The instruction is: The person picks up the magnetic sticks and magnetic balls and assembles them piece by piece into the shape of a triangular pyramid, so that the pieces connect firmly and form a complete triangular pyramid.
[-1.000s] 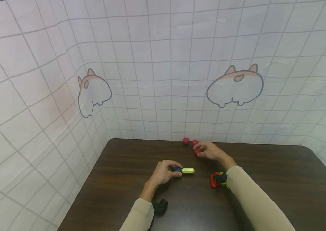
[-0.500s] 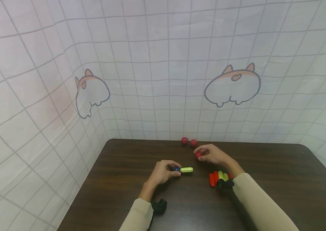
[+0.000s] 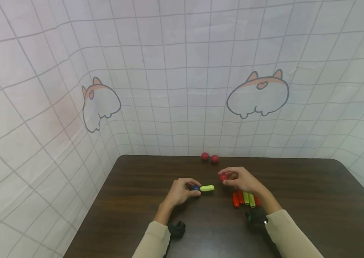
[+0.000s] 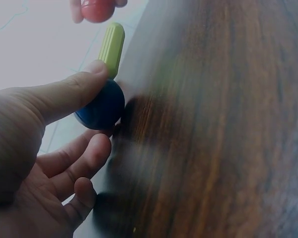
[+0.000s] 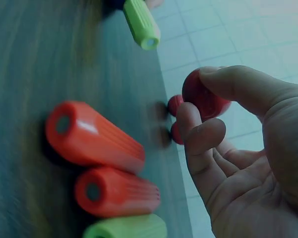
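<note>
- Left hand [image 3: 182, 191]: thumb and forefinger pinching a blue ball; remaining fingers loosely bent, apart from the ball in the left wrist view.
- Blue ball [image 3: 196, 188]: one, glossy, at mid-desk, left of the right hand.
- Green rod [image 3: 207, 188]: one, ribbed sides, lying end-on against the blue ball, its free end pointing toward the right hand's side.
- Right hand [image 3: 238, 179]: thumb and fingertips pinching a red ball; other fingers curled beneath.
- Red ball [image 3: 223, 177]: one, beyond and to the right of the green rod, apart from it; whether it touches the desk cannot be told.
- Row of rods [image 3: 246, 198]: five, side by side, from the left red, red, green, green, red; grey discs in the ends of the two left-hand red ones; located in front of the right hand, the last partly behind the wrist.
- Pair of balls [image 3: 209, 157]: two, red, just beside each other at the rear edge.
- Desk [image 3: 136, 200]: dark wood grain, rounded rear corners; wide stretches of surface toward the left and right edges; a narrower strip between the hands.
- Sheet [image 3: 169, 89]: white, behind the desk, printed with grey grid and two cartoon animal figures.
</note>
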`<state>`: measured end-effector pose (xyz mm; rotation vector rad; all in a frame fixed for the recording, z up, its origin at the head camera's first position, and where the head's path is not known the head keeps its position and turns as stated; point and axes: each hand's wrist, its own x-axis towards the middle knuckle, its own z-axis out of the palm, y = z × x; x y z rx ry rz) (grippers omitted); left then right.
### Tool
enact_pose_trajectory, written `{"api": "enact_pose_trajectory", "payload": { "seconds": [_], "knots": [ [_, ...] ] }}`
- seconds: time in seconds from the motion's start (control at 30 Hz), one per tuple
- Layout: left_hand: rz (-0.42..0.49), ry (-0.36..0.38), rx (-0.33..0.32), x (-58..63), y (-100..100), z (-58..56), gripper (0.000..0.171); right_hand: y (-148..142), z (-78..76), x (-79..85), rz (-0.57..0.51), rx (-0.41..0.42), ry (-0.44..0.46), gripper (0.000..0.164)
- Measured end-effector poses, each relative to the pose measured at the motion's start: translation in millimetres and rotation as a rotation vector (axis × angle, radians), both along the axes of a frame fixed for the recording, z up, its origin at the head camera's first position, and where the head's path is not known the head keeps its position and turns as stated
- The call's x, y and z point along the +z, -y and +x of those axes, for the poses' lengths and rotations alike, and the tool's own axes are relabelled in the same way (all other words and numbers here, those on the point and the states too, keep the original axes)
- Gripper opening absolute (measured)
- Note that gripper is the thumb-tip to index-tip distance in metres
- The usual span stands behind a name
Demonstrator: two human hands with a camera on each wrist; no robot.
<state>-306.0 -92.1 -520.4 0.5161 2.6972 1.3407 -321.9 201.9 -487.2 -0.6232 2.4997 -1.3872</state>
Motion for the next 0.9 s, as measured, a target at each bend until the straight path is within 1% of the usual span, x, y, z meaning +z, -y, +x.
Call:
{"api": "enact_pose_trajectory", "payload": {
  "seconds": [0.13, 0.4, 0.63, 0.9],
  "knots": [
    [0.001, 0.007, 0.001, -0.2, 1, -0.1, 0.025, 4, 8.0, -3.1, -0.039, -0.002, 0.017, 0.039],
    [0.000, 0.015, 0.008, -0.5, 1, -1.9, 0.024, 12, 16.5, -7.2, -0.064, 0.008, -0.014, 0.039],
    [-0.001, 0.025, 0.001, -1.0, 2, -2.0, 0.025, 18, 18.3, -9.3, -0.089, 0.017, -0.011, 0.038],
    [0.011, 0.018, -0.001, 0.9, 3, -1.4, 0.025, 24, 19.2, -9.0, -0.096, 0.023, -0.009, 0.037]
  ]
}}
